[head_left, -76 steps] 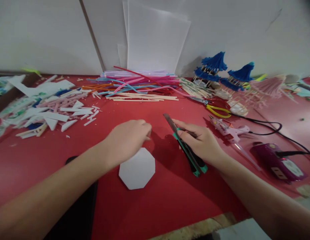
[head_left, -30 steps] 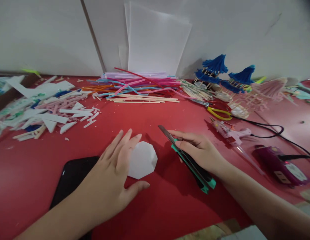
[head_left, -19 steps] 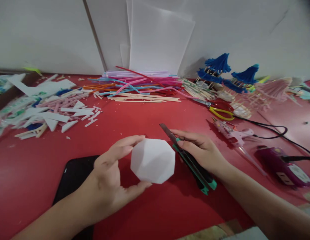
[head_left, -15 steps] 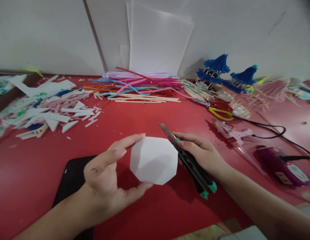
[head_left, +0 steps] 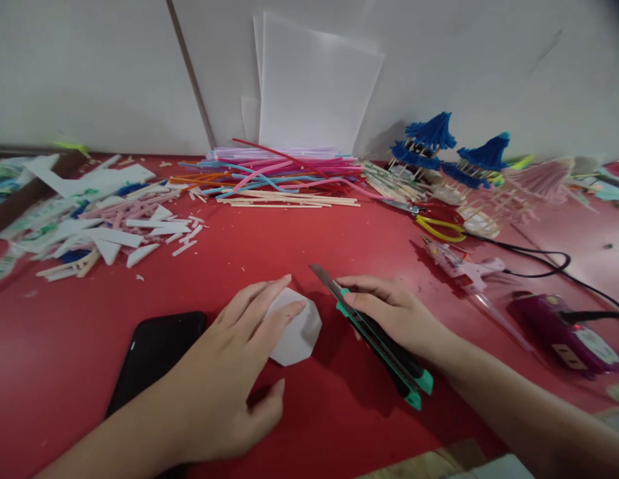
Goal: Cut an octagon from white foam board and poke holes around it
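Observation:
A white octagonal piece of foam board or card point(head_left: 300, 334) lies at the middle of the red table. My left hand point(head_left: 239, 359) is over its left side, palm down, with fingers spread and fingertips on or just above it; the thumb is apart from the piece. My right hand point(head_left: 393, 313) is closed around a black and green utility knife point(head_left: 376, 342). Its blade point(head_left: 325, 278) is out and points up and left, a little beyond the piece's upper right edge, not touching it.
A black phone point(head_left: 154, 346) lies beside my left forearm. White offcuts point(head_left: 114, 234) are heaped at left; coloured sticks point(head_left: 289, 169) lie along the wall. On the right are yellow-handled scissors point(head_left: 441, 228), a glue gun point(head_left: 463, 266), a purple power box point(head_left: 563, 332) and blue-roofed models point(head_left: 429, 136).
My left hand has lowered the octagonal piece to the table and turned palm down over it, its grip by the edges released. The right hand with the knife has shifted only slightly.

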`<state>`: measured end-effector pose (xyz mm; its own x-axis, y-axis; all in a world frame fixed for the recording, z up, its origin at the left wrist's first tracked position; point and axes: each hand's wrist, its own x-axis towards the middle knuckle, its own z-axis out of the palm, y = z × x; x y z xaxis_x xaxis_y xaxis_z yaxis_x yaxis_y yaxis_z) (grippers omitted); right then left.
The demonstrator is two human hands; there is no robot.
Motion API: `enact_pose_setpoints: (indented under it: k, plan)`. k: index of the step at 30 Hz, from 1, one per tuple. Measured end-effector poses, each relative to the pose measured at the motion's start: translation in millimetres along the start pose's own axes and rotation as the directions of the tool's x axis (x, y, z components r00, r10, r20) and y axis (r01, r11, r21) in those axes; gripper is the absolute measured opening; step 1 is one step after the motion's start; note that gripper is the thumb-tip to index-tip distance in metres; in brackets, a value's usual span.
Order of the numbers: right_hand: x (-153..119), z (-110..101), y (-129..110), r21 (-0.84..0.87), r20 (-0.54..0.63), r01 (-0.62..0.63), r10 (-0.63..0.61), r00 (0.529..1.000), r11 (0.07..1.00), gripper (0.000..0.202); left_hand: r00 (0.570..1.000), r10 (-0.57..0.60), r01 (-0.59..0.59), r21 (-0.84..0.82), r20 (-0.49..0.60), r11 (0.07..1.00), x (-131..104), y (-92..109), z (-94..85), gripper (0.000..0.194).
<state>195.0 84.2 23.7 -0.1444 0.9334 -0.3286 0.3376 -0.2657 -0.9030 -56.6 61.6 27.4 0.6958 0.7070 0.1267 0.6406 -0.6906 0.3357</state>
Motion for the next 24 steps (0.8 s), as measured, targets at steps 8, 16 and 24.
enact_pose_setpoints:
  k: [8, 16, 24]
  plan:
    - [-10, 5, 3, -0.128, 0.081, 0.166, -0.156, 0.984, 0.978, 0.035, 0.988, 0.152, -0.146, 0.18, -0.019, 0.973, 9, -1, 8.2, 0.043]
    - [-17, 6, 1, -0.147, 0.189, 0.278, -0.249, 0.95, 0.949, 0.034, 0.987, 0.129, -0.094, 0.309, -0.095, 0.946, 13, 11, 13.2, 0.048]
    - [-12, 5, 2, -0.15, 0.234, 0.326, -0.287, 0.929, 0.934, 0.036, 0.972, 0.2, -0.152, 0.316, -0.126, 0.937, 11, 7, 23.7, 0.038]
